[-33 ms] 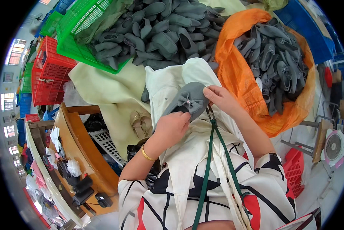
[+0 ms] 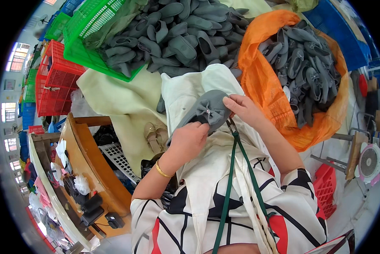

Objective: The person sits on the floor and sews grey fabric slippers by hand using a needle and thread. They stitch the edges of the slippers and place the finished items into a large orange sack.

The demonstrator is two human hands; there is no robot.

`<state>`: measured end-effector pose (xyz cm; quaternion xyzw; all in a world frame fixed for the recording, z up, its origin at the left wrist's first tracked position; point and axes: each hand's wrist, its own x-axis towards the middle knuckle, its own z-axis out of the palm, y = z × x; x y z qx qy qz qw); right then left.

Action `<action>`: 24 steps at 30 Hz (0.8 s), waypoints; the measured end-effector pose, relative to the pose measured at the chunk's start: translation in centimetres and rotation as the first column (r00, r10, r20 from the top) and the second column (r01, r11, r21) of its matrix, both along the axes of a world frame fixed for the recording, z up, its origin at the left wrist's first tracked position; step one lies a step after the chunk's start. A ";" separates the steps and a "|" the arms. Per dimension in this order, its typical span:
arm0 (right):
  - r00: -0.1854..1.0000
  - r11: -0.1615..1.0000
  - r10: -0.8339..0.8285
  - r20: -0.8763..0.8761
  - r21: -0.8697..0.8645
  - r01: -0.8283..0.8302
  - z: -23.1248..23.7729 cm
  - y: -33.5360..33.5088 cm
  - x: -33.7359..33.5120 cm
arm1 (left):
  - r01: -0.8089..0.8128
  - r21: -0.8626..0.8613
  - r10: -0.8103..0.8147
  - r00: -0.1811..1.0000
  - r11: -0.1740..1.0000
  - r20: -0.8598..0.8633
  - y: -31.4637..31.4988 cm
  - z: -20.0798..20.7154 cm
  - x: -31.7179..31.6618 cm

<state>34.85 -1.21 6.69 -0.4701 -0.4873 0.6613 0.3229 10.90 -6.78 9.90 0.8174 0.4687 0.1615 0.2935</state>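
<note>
A grey cloth shoe with a grey bow and a small shiny bead on its upper lies over my lap, toe pointing away. My left hand is closed at the shoe's opening, its fingertips partly hidden. With thumb and fingers, my right hand pinches the right side of the toe. Just below that hand, a dark metal tool hangs on a green cord; its working end is hidden. White cloth covers my lap under the shoe.
Beyond my knees lies a big heap of grey shoes beside a green crate. An orange sack full of bowed grey shoes stands at right. To the left are red crates and a wooden table; a small fan is far right.
</note>
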 end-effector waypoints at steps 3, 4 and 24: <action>0.956 0.977 -0.037 0.291 0.210 -0.026 1.9 -0.8 -1.4 | -0.048 -0.290 0.140 0.941 0.956 0.308 -0.3 0.1 -0.9; 0.950 0.956 -0.072 0.303 0.292 -0.021 2.4 -1.4 -1.8 | -0.018 -0.531 0.326 0.808 0.847 0.491 -0.7 -0.1 -0.8; 0.931 0.944 -0.010 0.364 0.310 -0.111 0.5 -3.3 -1.8 | -0.032 -0.819 0.766 0.378 0.572 0.520 -0.5 -3.1 0.1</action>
